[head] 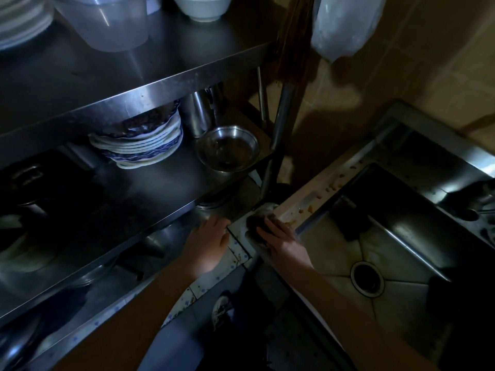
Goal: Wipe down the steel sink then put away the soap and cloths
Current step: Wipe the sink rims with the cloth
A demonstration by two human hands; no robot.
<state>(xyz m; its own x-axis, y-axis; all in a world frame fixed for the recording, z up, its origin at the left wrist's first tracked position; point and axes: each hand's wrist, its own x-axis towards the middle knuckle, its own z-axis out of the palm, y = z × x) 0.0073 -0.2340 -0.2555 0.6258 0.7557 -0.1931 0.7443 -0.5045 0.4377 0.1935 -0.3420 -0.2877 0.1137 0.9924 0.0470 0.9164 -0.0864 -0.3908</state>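
Head view, dim light.

- Steel sink [302, 200] fills the right half of the frame; drain [367, 279] at lower right of centre.
- Right hand [284, 243], lower centre: fingers laid flat and fairly straight over a dark cloth [255, 226], pressing it onto the sink's near-left rim corner. It presses rather than grips, probably so the whole pad bears on the steel.
- Left hand [209, 245], just left of it: open, fingers extended, resting at the edge where the shelf rack [134, 191] meets the rim. Likely a brace for the lean.
- Crumbs [332, 186] lie along the rim toward upper right, ahead of the cloth. Judgement: wiping is under way, with the rim unfinished.
- Dark lump [351, 223] in the basin: a second cloth or sponge, cannot tell.
- No soap can be made out.
- Plates [142, 145] and steel bowl [227, 148] on the mid shelf.
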